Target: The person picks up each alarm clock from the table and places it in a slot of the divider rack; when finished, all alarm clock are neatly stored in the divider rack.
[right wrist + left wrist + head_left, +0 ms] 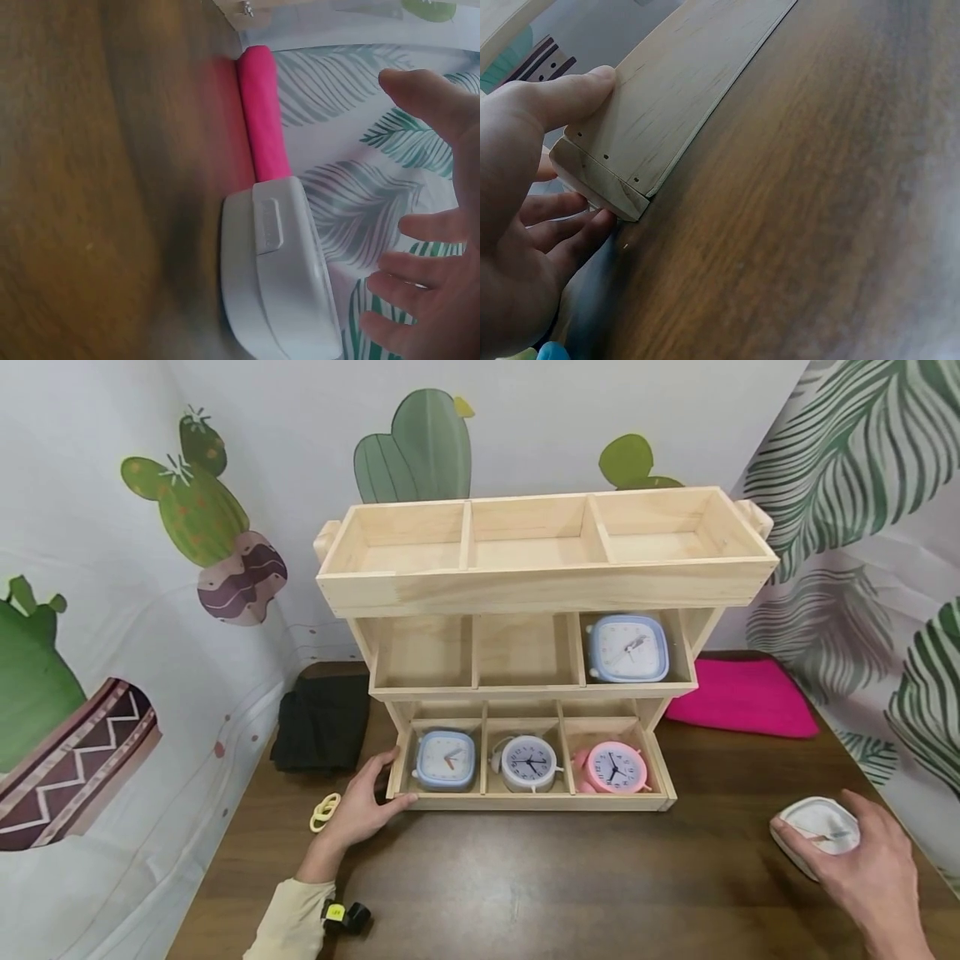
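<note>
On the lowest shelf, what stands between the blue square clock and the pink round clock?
A grey round alarm clock, in the middle compartment between the blue square clock and pink round clock. The head view shows it.

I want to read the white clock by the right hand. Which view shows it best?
The head view: the white clock lies face up there. The right wrist view shows only its back and side; the left wrist view misses it.

Your right hand (873,868) covers part of the white clock (817,835); its dial is blurred. Your left sleeve (288,922) is cut off by the frame's bottom edge.
</note>
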Action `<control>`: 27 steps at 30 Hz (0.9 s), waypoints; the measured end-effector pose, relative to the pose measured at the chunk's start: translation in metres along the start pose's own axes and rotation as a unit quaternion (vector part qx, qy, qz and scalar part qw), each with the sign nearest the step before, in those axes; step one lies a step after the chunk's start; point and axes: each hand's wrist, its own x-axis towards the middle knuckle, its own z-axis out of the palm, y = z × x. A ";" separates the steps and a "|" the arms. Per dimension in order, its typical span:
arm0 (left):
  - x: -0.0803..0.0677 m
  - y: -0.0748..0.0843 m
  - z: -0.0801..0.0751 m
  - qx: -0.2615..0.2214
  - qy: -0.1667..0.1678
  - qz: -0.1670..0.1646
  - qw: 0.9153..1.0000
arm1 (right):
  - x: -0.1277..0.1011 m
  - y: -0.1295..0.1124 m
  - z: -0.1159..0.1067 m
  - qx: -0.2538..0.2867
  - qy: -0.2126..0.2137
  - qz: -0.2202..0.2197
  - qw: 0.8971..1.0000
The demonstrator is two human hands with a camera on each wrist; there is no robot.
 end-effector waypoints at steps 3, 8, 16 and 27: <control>-0.001 0.001 0.000 0.001 0.000 -0.002 1.000 | 0.001 0.002 0.002 -0.004 -0.001 0.003 1.000; 0.000 0.002 -0.001 0.003 0.000 0.002 1.000 | 0.003 0.007 0.003 -0.013 0.002 -0.005 1.000; -0.001 0.002 -0.001 0.005 -0.003 0.002 1.000 | 0.005 0.019 0.006 0.000 0.029 -0.034 0.999; 0.000 0.002 -0.001 -0.002 -0.004 0.003 1.000 | 0.008 0.026 0.008 -0.015 -0.009 -0.014 1.000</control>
